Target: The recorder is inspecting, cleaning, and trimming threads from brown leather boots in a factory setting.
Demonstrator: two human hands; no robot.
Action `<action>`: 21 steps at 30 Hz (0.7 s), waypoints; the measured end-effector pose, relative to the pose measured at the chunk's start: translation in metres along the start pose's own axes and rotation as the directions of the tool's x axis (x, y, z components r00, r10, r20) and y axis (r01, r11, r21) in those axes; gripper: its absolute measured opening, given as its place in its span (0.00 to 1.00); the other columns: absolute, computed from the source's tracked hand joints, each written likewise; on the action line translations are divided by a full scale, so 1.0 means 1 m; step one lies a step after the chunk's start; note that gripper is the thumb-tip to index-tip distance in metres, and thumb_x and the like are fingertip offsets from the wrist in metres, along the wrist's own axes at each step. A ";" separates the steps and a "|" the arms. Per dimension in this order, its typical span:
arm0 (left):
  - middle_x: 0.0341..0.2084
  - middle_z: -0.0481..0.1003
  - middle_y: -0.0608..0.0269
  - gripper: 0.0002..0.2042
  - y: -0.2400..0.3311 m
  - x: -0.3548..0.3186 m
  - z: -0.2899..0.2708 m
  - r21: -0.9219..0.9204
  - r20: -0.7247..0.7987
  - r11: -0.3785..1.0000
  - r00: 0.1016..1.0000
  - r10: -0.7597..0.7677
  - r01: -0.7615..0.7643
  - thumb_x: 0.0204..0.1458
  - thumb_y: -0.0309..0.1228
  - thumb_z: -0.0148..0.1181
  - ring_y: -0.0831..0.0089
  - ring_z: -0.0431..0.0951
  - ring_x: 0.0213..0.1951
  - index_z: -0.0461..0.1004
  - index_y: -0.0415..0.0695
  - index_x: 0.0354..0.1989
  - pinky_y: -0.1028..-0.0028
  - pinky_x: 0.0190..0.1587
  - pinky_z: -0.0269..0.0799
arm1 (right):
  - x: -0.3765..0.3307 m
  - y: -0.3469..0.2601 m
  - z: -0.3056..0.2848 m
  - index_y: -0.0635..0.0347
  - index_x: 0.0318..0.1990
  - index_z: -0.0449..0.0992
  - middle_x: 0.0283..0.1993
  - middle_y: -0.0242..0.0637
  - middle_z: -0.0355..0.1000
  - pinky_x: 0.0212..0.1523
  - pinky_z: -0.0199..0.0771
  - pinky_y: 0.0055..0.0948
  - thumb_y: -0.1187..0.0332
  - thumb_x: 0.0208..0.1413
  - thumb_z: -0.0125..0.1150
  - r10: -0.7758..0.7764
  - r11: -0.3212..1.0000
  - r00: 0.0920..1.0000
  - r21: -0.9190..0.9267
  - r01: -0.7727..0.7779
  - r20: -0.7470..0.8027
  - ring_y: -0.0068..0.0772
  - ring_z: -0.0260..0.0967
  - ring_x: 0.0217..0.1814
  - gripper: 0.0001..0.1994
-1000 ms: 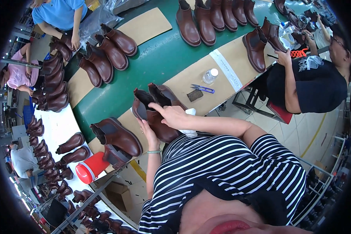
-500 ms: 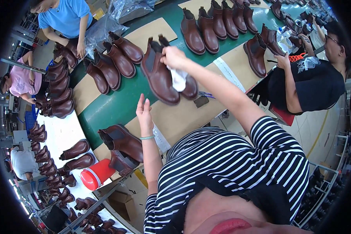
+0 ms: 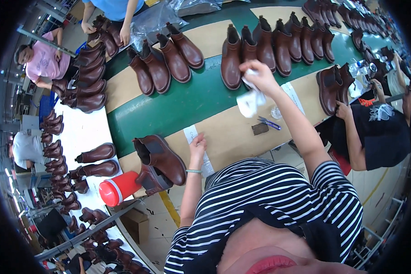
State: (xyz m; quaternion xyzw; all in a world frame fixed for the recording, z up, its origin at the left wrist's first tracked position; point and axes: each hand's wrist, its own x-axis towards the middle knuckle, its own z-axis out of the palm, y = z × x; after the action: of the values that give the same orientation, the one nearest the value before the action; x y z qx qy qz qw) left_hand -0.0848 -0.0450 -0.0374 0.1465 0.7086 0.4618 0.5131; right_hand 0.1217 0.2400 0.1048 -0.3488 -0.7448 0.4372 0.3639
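Red container [image 3: 126, 184] hides its contents; the right hand [image 3: 262, 78] holds white cloth [image 3: 249, 104].

On my desk [image 3: 169, 109], two boots [image 3: 167, 160] are at the left, a container [image 3: 122, 187] beside them. At the right, snips [image 3: 272, 124] lie near a block [image 3: 260, 129]. Behind, one row of boots [image 3: 282, 55] stands.

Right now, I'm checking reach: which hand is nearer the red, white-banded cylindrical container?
Left. The left hand is forward and right of the container; the right hand, holding white cloth, is farther forward and right.
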 end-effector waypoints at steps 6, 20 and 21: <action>0.43 0.74 0.59 0.18 0.022 0.020 0.066 0.215 0.170 0.880 0.903 0.393 -0.424 0.53 0.21 0.53 0.74 0.75 0.41 0.70 0.40 0.54 0.76 0.44 0.72 | -0.110 -0.024 -0.074 0.65 0.42 0.76 0.37 0.34 0.75 0.41 0.72 0.22 0.83 0.40 0.57 0.501 0.713 0.848 0.472 -0.519 0.176 0.22 0.72 0.37 0.17; 0.51 0.70 0.49 0.37 0.025 0.041 0.301 0.142 0.575 0.596 0.556 0.600 -0.790 0.35 0.22 0.70 0.59 0.71 0.55 0.62 0.42 0.59 0.65 0.56 0.67 | -0.201 0.079 -0.121 0.63 0.39 0.76 0.32 0.30 0.75 0.32 0.72 0.20 0.74 0.48 0.68 0.635 0.621 0.764 0.662 -0.419 -0.112 0.18 0.71 0.29 0.10; 0.50 0.70 0.50 0.35 0.025 0.039 0.303 0.126 0.593 0.625 0.563 0.575 -0.770 0.34 0.21 0.69 0.57 0.71 0.54 0.63 0.41 0.57 0.66 0.56 0.66 | -0.203 0.083 -0.122 0.62 0.37 0.76 0.31 0.30 0.74 0.31 0.72 0.19 0.74 0.48 0.68 0.623 0.611 0.775 0.685 -0.397 -0.107 0.17 0.70 0.29 0.10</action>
State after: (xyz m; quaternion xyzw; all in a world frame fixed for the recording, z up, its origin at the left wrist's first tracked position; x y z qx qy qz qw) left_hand 0.1536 0.1474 -0.0544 0.6187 0.5099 0.4269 0.4183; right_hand 0.3413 0.1495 0.0244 -0.4762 -0.3480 0.6791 0.4370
